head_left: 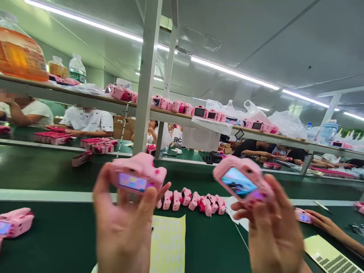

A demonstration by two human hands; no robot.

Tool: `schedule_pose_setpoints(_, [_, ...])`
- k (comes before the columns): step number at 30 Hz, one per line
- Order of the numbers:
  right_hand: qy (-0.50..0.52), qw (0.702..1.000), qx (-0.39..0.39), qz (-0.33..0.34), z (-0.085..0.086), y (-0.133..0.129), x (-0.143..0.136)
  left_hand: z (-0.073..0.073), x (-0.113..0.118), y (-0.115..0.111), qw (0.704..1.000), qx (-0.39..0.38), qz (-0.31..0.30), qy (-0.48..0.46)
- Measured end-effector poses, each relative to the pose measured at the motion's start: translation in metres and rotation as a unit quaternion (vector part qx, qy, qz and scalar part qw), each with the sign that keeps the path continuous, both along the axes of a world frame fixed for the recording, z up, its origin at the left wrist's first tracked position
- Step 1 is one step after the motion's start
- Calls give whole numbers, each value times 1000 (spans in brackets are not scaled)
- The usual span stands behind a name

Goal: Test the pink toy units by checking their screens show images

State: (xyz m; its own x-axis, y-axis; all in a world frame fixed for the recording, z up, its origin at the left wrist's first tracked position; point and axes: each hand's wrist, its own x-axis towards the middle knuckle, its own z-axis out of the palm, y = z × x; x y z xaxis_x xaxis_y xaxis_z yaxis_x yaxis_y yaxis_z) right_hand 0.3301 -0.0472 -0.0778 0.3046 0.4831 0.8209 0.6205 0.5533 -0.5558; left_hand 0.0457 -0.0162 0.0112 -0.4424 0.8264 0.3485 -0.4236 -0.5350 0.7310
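My left hand [125, 223] is raised over the green table, its fingers wrapped round a pink toy camera [136, 172] with a lit screen showing coloured icons. Level with it on the right, my right hand [273, 231] grips a second pink camera [241, 178], tilted, its lit screen showing a bluish picture. The two cameras are apart. Beyond and between the hands lies a row of several pink cameras [195, 201]. A yellow sheet of small stickers [169, 242] is on the table, partly behind my left hand.
More pink cameras [17, 223] lie at the left edge. At right, another person's hand [327, 223] touches a camera beside a yellow label sheet [332, 258]. A metal post [148, 76] and a shelf [182, 117] holding cameras, bags and bottles stand ahead. Several people sit beyond.
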Motion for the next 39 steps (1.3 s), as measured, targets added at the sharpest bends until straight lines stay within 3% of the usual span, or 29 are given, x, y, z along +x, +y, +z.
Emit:
schedule_pose_setpoints(2, [180,979,-7,94,32,10,-56,3,12,14,996,8,-78,-42])
schedule_pose_setpoints(4, [250,950,-21,188,56,22,-91,-5,22,27,993,6,-107,-50])
schedule_pose_setpoints(6, [273,927,-48,252,66,33,-106,-16,29,39,995,14,-89,-39])
schedule_pose_setpoints(9, [263,914,-66,302,65,43,-106,-27,36,47,999,23,-46,-16])
schedule_pose_setpoints(17, [250,917,-37,308,67,42,-114,-17,36,34,999,32,-4,-14])
schedule_pose_setpoints(39, [255,919,-56,295,62,40,-107,-27,36,40,999,51,-12,3])
